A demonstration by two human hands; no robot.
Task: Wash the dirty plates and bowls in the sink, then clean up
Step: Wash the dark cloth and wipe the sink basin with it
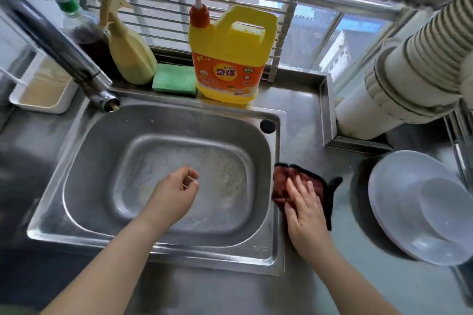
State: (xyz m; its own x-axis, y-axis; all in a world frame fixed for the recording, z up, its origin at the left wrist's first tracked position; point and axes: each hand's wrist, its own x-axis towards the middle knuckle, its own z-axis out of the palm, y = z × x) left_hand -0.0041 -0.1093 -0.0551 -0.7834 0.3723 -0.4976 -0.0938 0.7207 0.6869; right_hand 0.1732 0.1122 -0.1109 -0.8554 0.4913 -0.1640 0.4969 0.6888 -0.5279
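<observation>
Sink (84,161) sat bare; left hand (174,193) hung over it, grip loosely curled, holding nothing. Right hand (304,208) pressed flat-fingered on red cloth (284,181) on bench (307,115). Washed plates and bowl (414,202) stacked far right.

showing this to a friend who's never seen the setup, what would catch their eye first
The bright yellow detergent jug with its red pump stands out most, on the ledge behind the sink, with a green sponge just to its left. Next come the hands: the right hand lies flat on a dark red cloth at the sink's right rim, and the left hand hovers over the basin. White plates and a bowl sit stacked at far right.
</observation>
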